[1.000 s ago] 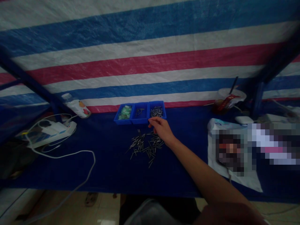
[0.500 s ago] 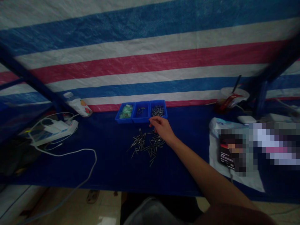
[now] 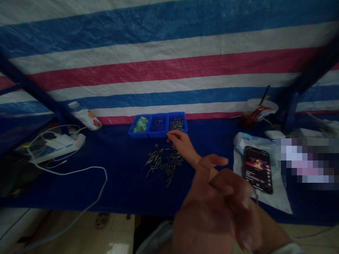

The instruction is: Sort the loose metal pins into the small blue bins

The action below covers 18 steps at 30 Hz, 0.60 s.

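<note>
My right hand [image 3: 180, 141] hovers just in front of the right blue bin [image 3: 185, 124], with its fingertips pinched together. Whatever they hold, if anything, is too small to make out. Below and left of it, a loose heap of thin metal pins [image 3: 156, 158] lies on the blue table. Large and slightly blurred in the foreground, my left hand [image 3: 209, 208] reaches across in front of my right forearm. Its fingers are bent and apart, and nothing shows in them. Small metal parts [image 3: 177, 124] fill the right bin, a few pins lie in the middle bin [image 3: 158, 134], and greenish packets [image 3: 141, 124] are in the left one.
A phone [image 3: 258, 169] lies lit on a white plastic bag [image 3: 278, 201] at the right. Behind it stands a drink cup [image 3: 259, 111] with a straw. At the left are a bottle [image 3: 87, 118], a power strip [image 3: 60, 146] and a trailing white cable [image 3: 103, 169].
My left hand has come into view in the foreground, over my right forearm. My right hand stays pinched near the bins. The view has shifted slightly.
</note>
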Tool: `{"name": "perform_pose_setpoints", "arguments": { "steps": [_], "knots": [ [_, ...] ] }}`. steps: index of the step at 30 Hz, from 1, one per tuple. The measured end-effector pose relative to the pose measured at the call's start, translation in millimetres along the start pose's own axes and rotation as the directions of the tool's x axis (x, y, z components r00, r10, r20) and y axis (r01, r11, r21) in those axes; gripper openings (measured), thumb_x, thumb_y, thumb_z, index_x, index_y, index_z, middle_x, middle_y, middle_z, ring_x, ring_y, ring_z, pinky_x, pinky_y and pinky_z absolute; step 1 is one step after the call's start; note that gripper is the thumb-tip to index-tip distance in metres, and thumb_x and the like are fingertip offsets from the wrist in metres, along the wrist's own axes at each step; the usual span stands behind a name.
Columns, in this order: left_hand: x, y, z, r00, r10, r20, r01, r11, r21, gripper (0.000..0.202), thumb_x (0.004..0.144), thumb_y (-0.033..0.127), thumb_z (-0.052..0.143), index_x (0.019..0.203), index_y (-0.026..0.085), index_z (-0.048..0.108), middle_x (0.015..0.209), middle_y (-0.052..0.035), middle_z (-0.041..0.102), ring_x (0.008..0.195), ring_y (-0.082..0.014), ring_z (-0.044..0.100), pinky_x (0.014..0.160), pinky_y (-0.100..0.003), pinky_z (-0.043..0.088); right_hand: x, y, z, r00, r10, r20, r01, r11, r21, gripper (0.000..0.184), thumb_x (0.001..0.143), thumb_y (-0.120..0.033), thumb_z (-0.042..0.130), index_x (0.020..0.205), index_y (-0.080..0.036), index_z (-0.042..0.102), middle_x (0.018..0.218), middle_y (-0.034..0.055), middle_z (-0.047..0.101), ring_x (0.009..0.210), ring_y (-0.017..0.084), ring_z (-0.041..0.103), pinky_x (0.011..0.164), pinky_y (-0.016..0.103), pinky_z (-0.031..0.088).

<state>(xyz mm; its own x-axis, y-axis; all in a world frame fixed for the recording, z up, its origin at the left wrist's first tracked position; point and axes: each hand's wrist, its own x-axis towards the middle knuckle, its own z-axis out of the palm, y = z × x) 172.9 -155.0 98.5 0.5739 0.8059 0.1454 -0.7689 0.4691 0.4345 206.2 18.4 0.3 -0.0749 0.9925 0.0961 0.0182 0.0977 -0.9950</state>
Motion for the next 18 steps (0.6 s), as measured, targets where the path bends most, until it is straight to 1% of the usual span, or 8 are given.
{"name": "perform_pose_setpoints", "arguments": {
  "steps": [2, 4, 7, 10, 13, 15, 17, 18],
  "knots": [
    [4, 4, 0.8, 1.0, 0.024, 0.007, -0.023, 0.988, -0.151, 0.035, 0.076, 0.027, 0.065, 0.109, 0.026, 0.057, 0.083, 0.0022, 0.051, 0.051, -0.005, 0.046, 0.047, -0.02, 0.034, 0, 0, 1, 1.0, 0.005, -0.001, -0.005, 1.0, 0.002, 0.018, 0.082, -0.034, 0.059, 0.087, -0.019, 0.067, 0.067, -0.0004, 0.064, 0.054, 0.011, 0.051, 0.052, 0.024, 0.039],
    [4, 5, 1.6, 1.0, 0.018, -0.009, -0.02, 0.974, -0.224, 0.03, 0.075, 0.028, 0.061, 0.105, 0.024, 0.058, 0.084, 0.0006, 0.05, 0.051, -0.0055, 0.044, 0.046, -0.02, 0.03, 1, 1, 1, 1.0, 0.004, 0.001, -0.004, 1.0, 0.005, 0.017, 0.081, -0.034, 0.059, 0.086, -0.019, 0.066, 0.066, -0.0007, 0.064, 0.053, 0.011, 0.052, 0.051, 0.024, 0.039],
    [2, 1, 0.9, 1.0, -0.025, 0.001, 0.024, 0.958, -0.286, 0.031, 0.074, 0.03, 0.058, 0.104, 0.022, 0.058, 0.085, -0.0002, 0.049, 0.052, -0.0062, 0.044, 0.046, -0.021, 0.028, 1, 1, 1, 1.0, -0.002, -0.003, 0.002, 1.0, -0.001, 0.016, 0.081, -0.033, 0.06, 0.085, -0.019, 0.067, 0.066, -0.0006, 0.064, 0.053, 0.011, 0.052, 0.051, 0.024, 0.039],
    [2, -4, -1.2, 0.999, -0.044, 0.021, 0.048, 0.947, -0.316, 0.03, 0.076, 0.034, 0.056, 0.103, 0.021, 0.058, 0.084, -0.0003, 0.048, 0.052, -0.0067, 0.044, 0.045, -0.021, 0.029, 0, 1, 1, 1.0, -0.004, -0.002, 0.004, 1.0, -0.009, 0.016, 0.081, -0.033, 0.06, 0.085, -0.019, 0.067, 0.067, -0.0003, 0.065, 0.054, 0.011, 0.053, 0.051, 0.024, 0.039],
    [4, -9, -4.4, 0.998, -0.036, 0.041, 0.048, 0.944, -0.325, 0.024, 0.079, 0.039, 0.057, 0.093, 0.019, 0.057, 0.083, 0.0002, 0.047, 0.053, -0.006, 0.046, 0.045, -0.019, 0.033, 0, 0, 1, 1.0, 0.003, 0.006, -0.002, 1.0, -0.017, 0.014, 0.082, -0.031, 0.059, 0.086, -0.019, 0.067, 0.068, -0.0006, 0.065, 0.055, 0.011, 0.054, 0.053, 0.024, 0.04],
    [6, -18, -9.5, 0.998, -0.006, 0.058, 0.024, 0.948, -0.318, 0.019, 0.077, 0.035, 0.063, 0.079, 0.018, 0.053, 0.079, 0.0019, 0.046, 0.05, -0.0043, 0.046, 0.044, -0.016, 0.035, 0, 0, 2, 1.0, 0.006, 0.009, -0.006, 1.0, -0.029, 0.013, 0.083, -0.029, 0.059, 0.086, -0.019, 0.067, 0.068, -0.0006, 0.066, 0.056, 0.012, 0.055, 0.054, 0.024, 0.041],
    [5, -34, -19.1, 0.993, 0.035, 0.116, 0.0, 0.958, -0.287, 0.029, 0.072, 0.029, 0.071, 0.068, 0.018, 0.045, 0.071, 0.0043, 0.043, 0.046, -0.0024, 0.043, 0.042, -0.014, 0.037, 0, 0, 3, 1.0, 0.001, 0.009, -0.001, 0.999, -0.044, 0.012, 0.084, -0.028, 0.059, 0.086, -0.019, 0.067, 0.069, -0.0002, 0.066, 0.058, 0.012, 0.055, 0.055, 0.024, 0.042],
    [2, -45, -25.6, 0.986, 0.011, 0.165, 0.031, 0.968, -0.248, 0.035, 0.07, 0.029, 0.075, 0.065, 0.018, 0.042, 0.067, 0.0052, 0.042, 0.043, -0.0026, 0.043, 0.043, -0.015, 0.039, 0, 0, 3, 1.0, -0.006, 0.01, 0.007, 0.999, -0.05, 0.012, 0.084, -0.027, 0.059, 0.086, -0.019, 0.067, 0.07, 0.0, 0.067, 0.058, 0.012, 0.056, 0.055, 0.024, 0.042]
  ]
}}
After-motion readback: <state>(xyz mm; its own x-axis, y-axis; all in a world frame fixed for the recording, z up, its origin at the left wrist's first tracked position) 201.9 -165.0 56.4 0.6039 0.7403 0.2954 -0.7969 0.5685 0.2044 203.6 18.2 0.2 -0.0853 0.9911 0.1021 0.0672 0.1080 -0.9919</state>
